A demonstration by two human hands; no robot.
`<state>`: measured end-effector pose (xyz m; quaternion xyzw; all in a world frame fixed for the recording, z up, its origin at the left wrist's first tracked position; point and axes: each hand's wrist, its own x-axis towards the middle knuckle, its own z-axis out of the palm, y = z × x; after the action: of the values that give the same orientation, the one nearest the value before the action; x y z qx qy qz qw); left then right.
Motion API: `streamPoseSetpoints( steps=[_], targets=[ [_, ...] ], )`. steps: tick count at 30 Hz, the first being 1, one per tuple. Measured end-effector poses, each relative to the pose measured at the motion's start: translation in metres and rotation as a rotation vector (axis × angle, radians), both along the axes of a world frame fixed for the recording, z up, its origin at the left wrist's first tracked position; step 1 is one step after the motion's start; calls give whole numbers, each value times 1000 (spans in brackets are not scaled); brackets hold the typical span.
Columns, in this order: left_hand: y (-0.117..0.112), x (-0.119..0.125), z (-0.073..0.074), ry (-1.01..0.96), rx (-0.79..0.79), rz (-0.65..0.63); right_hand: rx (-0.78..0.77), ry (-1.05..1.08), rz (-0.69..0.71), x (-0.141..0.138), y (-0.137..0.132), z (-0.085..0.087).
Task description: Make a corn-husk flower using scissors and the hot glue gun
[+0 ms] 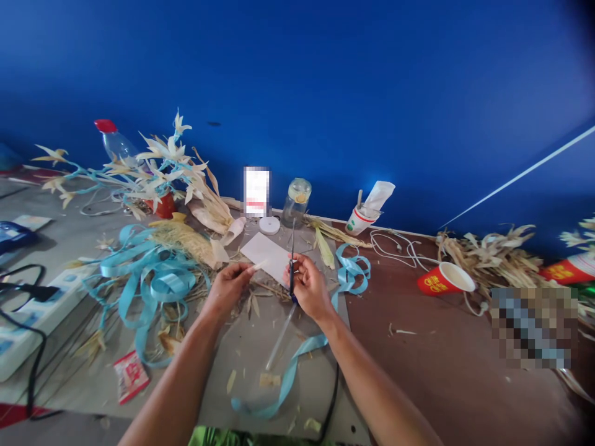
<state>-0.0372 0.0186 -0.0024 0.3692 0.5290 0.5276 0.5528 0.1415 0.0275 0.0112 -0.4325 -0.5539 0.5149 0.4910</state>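
My left hand (229,286) pinches a small pale strip of dried husk (259,265) between thumb and fingers. My right hand (310,286) is closed on a pair of scissors (292,260), whose blades point up and away. Both hands hover over a grey mat (260,359) littered with husk scraps. A white sheet of paper (266,253) lies just beyond the hands. A light blue ribbon (297,365) runs under my right wrist and curls down the mat. A clear thin stick (280,337) lies on the mat below my hands.
A heap of blue ribbon (149,279) lies left, with a husk flower bouquet (158,167) and a bottle (114,141) behind. A glass jar (295,201), paper cups (360,218), a tipped red cup (444,279), white cable (395,244), dried husks (493,257) and a power strip (28,316) surround the mat.
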Motion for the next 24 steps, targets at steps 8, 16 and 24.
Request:
streamPoseSetpoints(
  steps=[8, 16, 24],
  targets=[
    [-5, 22, -4, -72, -23, -93, 14, -29, -131, -15, -3, -5],
    [-7, 17, 7, 166, 195, -233, -18, 39, -129, -13, -4, 2],
    [-7, 14, 3, 100, 130, -191, 12, 96, -73, -11, -5, -1]
  ],
)
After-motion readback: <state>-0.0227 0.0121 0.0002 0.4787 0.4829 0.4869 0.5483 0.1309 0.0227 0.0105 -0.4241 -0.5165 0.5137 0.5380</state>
